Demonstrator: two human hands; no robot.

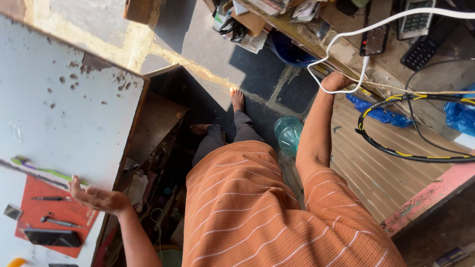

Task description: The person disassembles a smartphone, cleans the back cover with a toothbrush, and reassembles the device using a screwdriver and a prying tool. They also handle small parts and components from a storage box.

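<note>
My left hand (pixel 96 199) hovers open, palm up and fingers apart, at the right edge of a white table (pixel 64 109). It is just over a red mat (pixel 42 198) that holds two thin metal tools (pixel 52 199) and a dark phone (pixel 52 238). My right hand (pixel 334 80) is stretched out to the edge of a cluttered wooden counter (pixel 346 47), its fingers hidden. A white cable (pixel 346 37) loops right beside it, and I cannot tell whether the hand grips it. I wear an orange striped shirt (pixel 247 207).
A green plastic bottle (pixel 288 133) stands on the floor by my right arm. A black and yellow cable (pixel 410 129) coils over a slatted wooden surface (pixel 366 168) next to blue plastic bags (pixel 381 114). A dark open cabinet (pixel 158 128) sits under the white table. My bare feet (pixel 237 99) rest on the stone floor.
</note>
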